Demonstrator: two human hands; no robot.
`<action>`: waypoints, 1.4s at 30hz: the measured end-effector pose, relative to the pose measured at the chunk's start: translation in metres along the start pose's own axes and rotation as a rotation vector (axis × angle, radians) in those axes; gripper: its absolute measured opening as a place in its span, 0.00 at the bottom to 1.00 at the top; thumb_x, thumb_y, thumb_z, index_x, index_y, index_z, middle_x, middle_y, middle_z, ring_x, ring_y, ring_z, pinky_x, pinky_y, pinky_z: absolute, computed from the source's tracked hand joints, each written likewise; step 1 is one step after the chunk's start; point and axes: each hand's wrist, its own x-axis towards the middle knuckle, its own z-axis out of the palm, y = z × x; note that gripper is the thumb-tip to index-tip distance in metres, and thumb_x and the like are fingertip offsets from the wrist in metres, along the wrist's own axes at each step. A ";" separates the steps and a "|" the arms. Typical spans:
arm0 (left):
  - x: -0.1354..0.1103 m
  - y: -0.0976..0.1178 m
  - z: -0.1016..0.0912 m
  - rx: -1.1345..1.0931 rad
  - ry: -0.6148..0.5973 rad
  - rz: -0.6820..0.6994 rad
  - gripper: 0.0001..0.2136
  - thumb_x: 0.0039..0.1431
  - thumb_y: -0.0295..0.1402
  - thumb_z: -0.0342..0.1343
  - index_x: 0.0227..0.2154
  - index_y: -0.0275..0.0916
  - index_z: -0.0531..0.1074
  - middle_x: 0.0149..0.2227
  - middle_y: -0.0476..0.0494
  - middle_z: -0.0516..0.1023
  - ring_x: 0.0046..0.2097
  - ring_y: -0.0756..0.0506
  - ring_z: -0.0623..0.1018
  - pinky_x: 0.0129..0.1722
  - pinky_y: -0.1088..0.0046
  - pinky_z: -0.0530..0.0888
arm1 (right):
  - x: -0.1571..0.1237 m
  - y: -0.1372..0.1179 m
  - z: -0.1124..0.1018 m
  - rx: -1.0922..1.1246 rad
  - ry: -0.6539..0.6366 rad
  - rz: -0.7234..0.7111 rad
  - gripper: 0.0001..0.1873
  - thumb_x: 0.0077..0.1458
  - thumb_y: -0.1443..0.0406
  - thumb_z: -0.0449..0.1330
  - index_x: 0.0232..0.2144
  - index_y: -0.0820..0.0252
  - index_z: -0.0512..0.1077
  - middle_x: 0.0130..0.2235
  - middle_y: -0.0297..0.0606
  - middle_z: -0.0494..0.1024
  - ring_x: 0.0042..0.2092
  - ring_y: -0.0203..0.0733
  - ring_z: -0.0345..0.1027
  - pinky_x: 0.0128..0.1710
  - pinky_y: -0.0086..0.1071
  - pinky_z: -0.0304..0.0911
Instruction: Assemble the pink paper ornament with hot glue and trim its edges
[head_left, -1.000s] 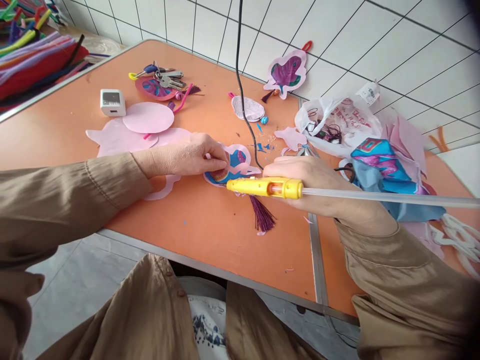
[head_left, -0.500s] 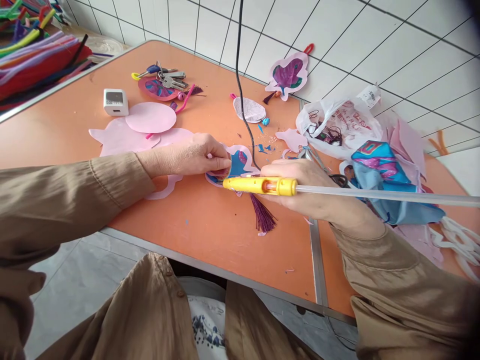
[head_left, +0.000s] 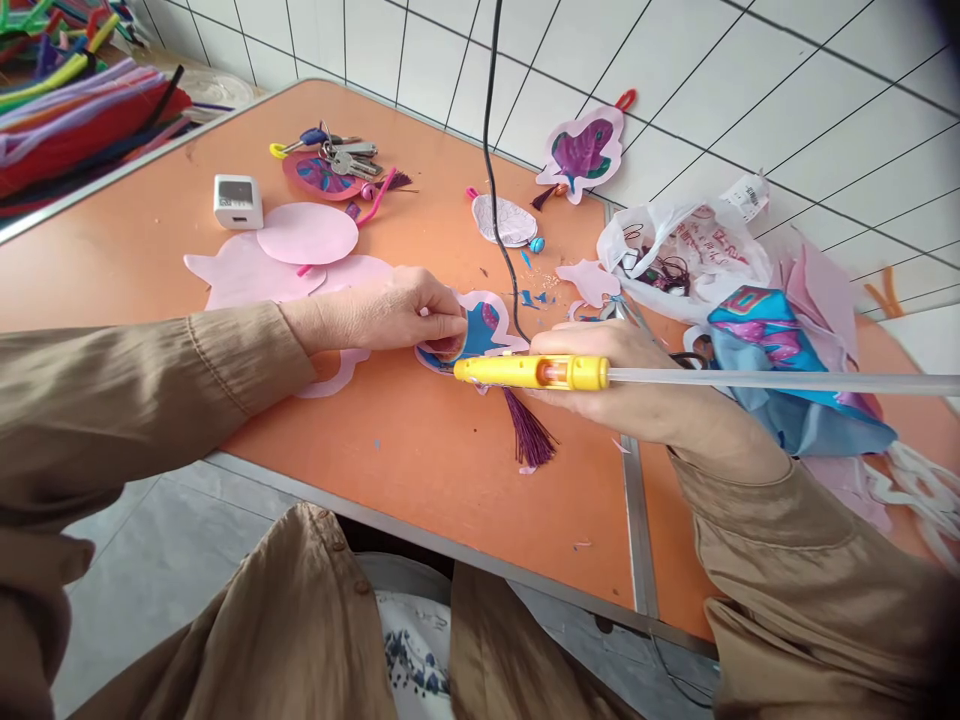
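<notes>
The orange, metal-edged counter (head_left: 450, 480) meets a white-tiled wall (head_left: 360, 50), with grey floor tiles (head_left: 165, 540) below. On it lies the blue-and-pink cutout (head_left: 475, 333), its left end pinched by the left hand (head_left: 420, 308); the right hand (head_left: 619, 348) wraps around a yellow glue gun (head_left: 510, 372).

Glue stick (head_left: 780, 380) cut off, ornament (head_left: 475, 334) partly covered

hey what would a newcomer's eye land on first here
Probably the bright yellow glue gun in the right hand, its long translucent glue stick reaching the picture's right edge. Next, the blue cut-out partly under the left hand, with a dark purple tassel below it.
</notes>
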 end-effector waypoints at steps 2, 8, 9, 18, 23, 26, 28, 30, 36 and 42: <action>-0.001 0.002 0.000 0.005 0.003 -0.010 0.13 0.63 0.31 0.50 0.25 0.37 0.75 0.27 0.50 0.77 0.27 0.53 0.66 0.30 0.77 0.63 | 0.001 -0.001 0.001 -0.008 -0.022 0.008 0.20 0.59 0.56 0.59 0.20 0.56 0.57 0.21 0.30 0.64 0.24 0.36 0.54 0.28 0.33 0.46; 0.000 0.000 0.001 0.012 0.007 -0.014 0.14 0.64 0.32 0.50 0.27 0.37 0.77 0.28 0.50 0.77 0.27 0.53 0.67 0.31 0.76 0.64 | -0.001 0.004 0.010 -0.074 0.071 -0.024 0.16 0.59 0.59 0.59 0.22 0.56 0.60 0.23 0.31 0.63 0.26 0.37 0.55 0.28 0.33 0.46; 0.000 -0.001 0.002 0.013 0.009 -0.018 0.14 0.64 0.33 0.50 0.28 0.37 0.78 0.27 0.50 0.77 0.27 0.52 0.67 0.31 0.76 0.64 | -0.002 0.006 0.010 -0.078 0.085 -0.026 0.16 0.59 0.59 0.59 0.22 0.56 0.60 0.23 0.31 0.63 0.26 0.37 0.55 0.28 0.33 0.46; 0.002 -0.002 0.001 0.020 0.002 -0.031 0.13 0.62 0.32 0.51 0.26 0.38 0.77 0.27 0.51 0.77 0.27 0.52 0.68 0.31 0.76 0.65 | -0.003 -0.009 0.003 -0.084 0.061 -0.017 0.14 0.56 0.60 0.53 0.21 0.56 0.57 0.22 0.33 0.63 0.26 0.38 0.54 0.28 0.33 0.44; 0.000 0.000 0.001 0.005 0.009 -0.020 0.13 0.62 0.31 0.50 0.25 0.37 0.76 0.26 0.51 0.77 0.26 0.53 0.66 0.29 0.77 0.64 | -0.004 -0.014 0.004 -0.104 0.039 -0.059 0.12 0.55 0.60 0.52 0.22 0.56 0.59 0.23 0.35 0.65 0.28 0.39 0.58 0.30 0.34 0.44; 0.000 0.001 0.001 -0.012 0.027 0.012 0.14 0.63 0.30 0.50 0.25 0.36 0.75 0.26 0.51 0.77 0.26 0.54 0.65 0.28 0.78 0.62 | -0.006 -0.010 0.006 -0.124 0.098 -0.109 0.11 0.55 0.62 0.52 0.22 0.56 0.58 0.23 0.35 0.66 0.28 0.40 0.58 0.29 0.34 0.43; 0.000 0.001 0.001 -0.024 0.018 0.030 0.13 0.64 0.29 0.50 0.26 0.36 0.76 0.25 0.52 0.76 0.26 0.54 0.65 0.28 0.79 0.62 | -0.008 -0.008 0.005 -0.146 0.162 -0.128 0.11 0.55 0.63 0.52 0.22 0.55 0.57 0.22 0.34 0.65 0.27 0.40 0.56 0.29 0.34 0.43; 0.000 0.001 0.001 -0.036 0.015 0.023 0.13 0.64 0.29 0.50 0.27 0.36 0.77 0.27 0.52 0.77 0.26 0.54 0.65 0.30 0.79 0.63 | -0.009 -0.007 0.003 -0.157 0.181 -0.131 0.10 0.55 0.65 0.52 0.22 0.55 0.57 0.22 0.33 0.64 0.27 0.39 0.56 0.29 0.34 0.44; 0.000 -0.002 0.002 -0.038 -0.002 -0.013 0.13 0.63 0.30 0.51 0.24 0.38 0.75 0.26 0.52 0.77 0.26 0.54 0.65 0.30 0.77 0.63 | -0.010 -0.009 -0.002 -0.131 0.181 -0.159 0.13 0.57 0.64 0.51 0.21 0.55 0.55 0.21 0.32 0.62 0.25 0.38 0.55 0.27 0.33 0.45; 0.002 -0.003 0.002 -0.002 -0.007 -0.055 0.12 0.62 0.32 0.51 0.26 0.38 0.76 0.28 0.51 0.77 0.27 0.52 0.67 0.30 0.75 0.63 | -0.010 -0.004 0.006 -0.124 0.142 -0.198 0.10 0.57 0.65 0.51 0.23 0.56 0.62 0.23 0.33 0.67 0.27 0.39 0.59 0.28 0.33 0.45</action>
